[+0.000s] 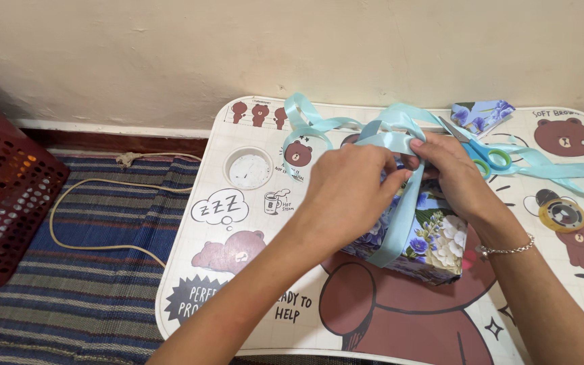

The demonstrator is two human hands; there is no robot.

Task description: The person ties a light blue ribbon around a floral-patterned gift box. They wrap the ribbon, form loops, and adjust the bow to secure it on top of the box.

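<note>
Pinching ribbon [400, 203] atop wrapped box [434, 247].

Across the top of the frame you see a plain cream wall [170, 54], scuffed and evenly lit, ending in a pale skirting strip above a dark red band along its foot. At lower left you find a woven floor mat [69, 270] striped blue, grey and maroon, with a beige cord [96, 247] looping over it. A red perforated plastic basket [1, 196] stands at the far left edge. A low white table [197, 284], printed with brown cartoon bears, fills centre and right.
</note>
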